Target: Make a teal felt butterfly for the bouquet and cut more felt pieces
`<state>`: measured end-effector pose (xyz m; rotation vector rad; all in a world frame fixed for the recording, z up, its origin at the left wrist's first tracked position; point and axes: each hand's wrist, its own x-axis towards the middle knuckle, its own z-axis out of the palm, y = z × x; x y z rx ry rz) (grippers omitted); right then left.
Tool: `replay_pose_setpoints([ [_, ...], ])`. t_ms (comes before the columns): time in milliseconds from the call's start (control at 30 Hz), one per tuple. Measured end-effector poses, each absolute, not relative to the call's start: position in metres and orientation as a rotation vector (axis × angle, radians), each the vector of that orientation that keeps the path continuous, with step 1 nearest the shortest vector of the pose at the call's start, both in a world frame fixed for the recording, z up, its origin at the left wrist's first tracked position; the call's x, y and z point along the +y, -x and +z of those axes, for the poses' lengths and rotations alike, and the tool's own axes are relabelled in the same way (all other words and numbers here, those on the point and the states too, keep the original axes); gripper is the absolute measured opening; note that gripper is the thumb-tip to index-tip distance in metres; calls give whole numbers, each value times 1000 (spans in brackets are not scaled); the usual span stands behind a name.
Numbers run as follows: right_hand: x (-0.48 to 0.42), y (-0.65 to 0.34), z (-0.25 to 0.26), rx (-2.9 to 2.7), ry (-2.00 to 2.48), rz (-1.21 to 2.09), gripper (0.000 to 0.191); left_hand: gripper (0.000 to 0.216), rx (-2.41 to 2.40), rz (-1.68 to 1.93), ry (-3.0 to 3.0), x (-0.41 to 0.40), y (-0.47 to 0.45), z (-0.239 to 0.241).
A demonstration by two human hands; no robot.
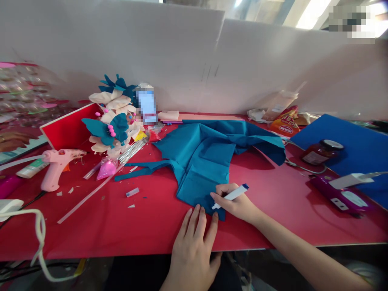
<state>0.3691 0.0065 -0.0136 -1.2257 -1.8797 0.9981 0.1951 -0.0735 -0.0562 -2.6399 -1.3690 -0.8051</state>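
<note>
Cloth [206, 157]: on the table [121, 226], middle.
Glue gun [57, 165]: left of cloth.
Flowers [115, 121]: behind gun.
Jar [321, 151]: right of cloth.
Hands: left hand [194, 246] and right hand [236, 202] at cloth's near edge.

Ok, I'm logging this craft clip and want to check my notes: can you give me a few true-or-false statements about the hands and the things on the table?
1. The right hand holds a white marker with its tip on the teal fabric. True.
2. The left hand holds scissors. False: it lies flat at the fabric's near edge, holding nothing.
3. The pink glue gun lies to the left. True.
4. The table cover is green. False: it is red.
</note>
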Motion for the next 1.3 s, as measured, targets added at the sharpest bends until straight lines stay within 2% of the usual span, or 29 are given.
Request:
replay_pose_setpoints([
  [267, 7, -369, -11, -1696, 1240, 1099, 40, 63, -1388, -767, 2654, -75, -195, -58],
  [433, 14, -369, -4, -1785, 1155, 1209, 29, 66, -1442, -799, 2587, -77, -195, -59],
  [600, 31, -359, 7, -2086, 1002, 1256, 43, 70, -1568, -861, 2534, -78, -199, -61],
  [700, 39, -353, 7, -2149, 905, 1318, 44, 71, -1565, -891, 2528, -78, -200, -61],
  [1000, 43, -353, -5, -2132, 889, 1343, 41, 83, -1519, -834, 2486, -77, -196, -55],
  [1200, 43, -352, -5, -2124, 866, 1346, 39, 112, -1508, -757, 2418, -76, -199, -62],
  [1300, 44, -352, -5, -2141, 830, 1364, 37, 111, -1461, -724, 2337, -74, -200, -65],
])
